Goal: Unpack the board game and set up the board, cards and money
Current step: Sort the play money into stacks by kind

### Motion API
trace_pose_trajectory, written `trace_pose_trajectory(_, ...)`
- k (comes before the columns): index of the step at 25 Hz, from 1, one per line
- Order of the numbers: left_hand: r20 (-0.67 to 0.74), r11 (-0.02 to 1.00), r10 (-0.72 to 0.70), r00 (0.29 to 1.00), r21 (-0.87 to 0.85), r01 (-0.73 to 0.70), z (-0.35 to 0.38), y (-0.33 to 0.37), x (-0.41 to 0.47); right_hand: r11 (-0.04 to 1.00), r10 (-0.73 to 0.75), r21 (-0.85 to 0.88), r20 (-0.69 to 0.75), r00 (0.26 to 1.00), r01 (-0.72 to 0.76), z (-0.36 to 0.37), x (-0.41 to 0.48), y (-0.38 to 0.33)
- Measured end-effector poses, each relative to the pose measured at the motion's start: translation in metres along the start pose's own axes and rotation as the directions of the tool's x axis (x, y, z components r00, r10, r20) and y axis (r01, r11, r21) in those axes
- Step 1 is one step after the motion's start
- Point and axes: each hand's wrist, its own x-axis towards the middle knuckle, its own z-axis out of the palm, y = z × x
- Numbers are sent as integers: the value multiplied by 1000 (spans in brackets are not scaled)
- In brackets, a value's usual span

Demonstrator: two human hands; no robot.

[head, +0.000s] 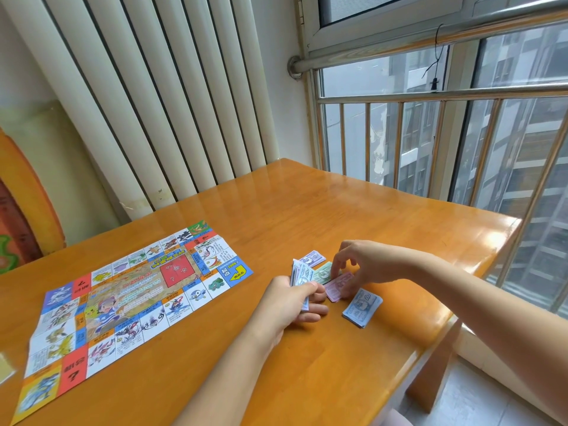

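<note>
A tall white ribbed radiator (pixel 153 103) fills the wall on the left, its top cut off by the frame. On the right is a window (pixel 430 133) behind a metal railing, with grey apartment blocks seen through the glass. An orange decorated panel (pixel 18 210) is cropped at the far left edge, and its picture cannot be made out.

A glossy orange wooden table (pixel 307 216) spans the lower scene. The game board (pixel 129 296) is spread flat on the table's left half, upside down to the viewer, with its lowest corner cut off by the frame. A blue corner square carries a yellow arrow and the figure "2000". Several red squares are printed with question marks, and the small Chinese text in the other squares is too fine to read. A pale yellowish object (pixel 4 367) is barely visible at the left edge and cannot be identified.

The left hand (pixel 292 305) is closed round a stack of notes (pixel 301 275), held upright with the thumb across the front. The top note appears to read "500".

The right hand (pixel 362 265) is arched over the table with its fingers bent down and their tips on the pink notes (pixel 338 285). Whether a note is pinched or merely touched cannot be told.

A blue pile (pixel 362 307) lies nearest the table edge. A green note (pixel 322 272) is partly hidden by the held stack and the fingers. A purple note (pixel 313 258) lies farthest away. All of the money sits right of the board, and the printing on the laid-out notes is hard to read.
</note>
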Motion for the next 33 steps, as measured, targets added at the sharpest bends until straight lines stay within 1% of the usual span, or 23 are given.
trace_pose_trajectory(4, 8, 1000, -5, 1000, 2, 5, 0, 0, 0, 1000, -10, 19, 32, 999, 10, -1, -1, 0)
trace_pose_trajectory(9, 20, 1000, -12, 1000, 1, 12, 0, 1, -2, 999, -30, 20, 18, 999, 30, -2, -3, -2)
trace_pose_trajectory(14, 37, 1000, -13, 999, 20, 13, -5, 2, 0, 990, -36, 131, -76, 996, 45, -7, -18, 3)
trace_pose_trajectory(16, 56, 1000, -18, 998, 27, 16, -5, 3, -1, 988, -58, 139, -27, 998, 61, -8, -32, 4)
trace_pose_trajectory(19, 102, 998, -33, 994, 53, 28, -3, 5, -5, 995, -78, 73, 80, 994, 72, -4, -49, 3)
trace_pose_trajectory(21, 136, 995, -49, 990, 91, 37, -2, 6, -8, 998, -61, 32, 95, 994, 58, -2, -53, 4)
trace_pose_trajectory(23, 206, 992, -87, 975, 108, 66, -1, 6, -11, 998, -46, 42, 84, 995, 43, 0, -54, 7)
trace_pose_trajectory(25, 284, 988, -143, 948, 92, 122, 2, 6, -14, 996, -33, 82, 79, 996, 26, 1, -54, 9)
trace_pose_trajectory(26, 301, 987, -160, 940, 73, 145, 4, 5, -15, 994, -30, 104, 74, 997, 22, 1, -55, 9)
trace_pose_trajectory(29, 272, 987, -154, 950, 2, 159, 10, 3, -15, 990, -16, 144, 52, 999, 8, 2, -56, 8)
trace_pose_trajectory(33, 257, 984, -146, 955, -59, 167, 13, 5, -16, 985, 55, 163, 31, 998, -59, 4, -56, 7)
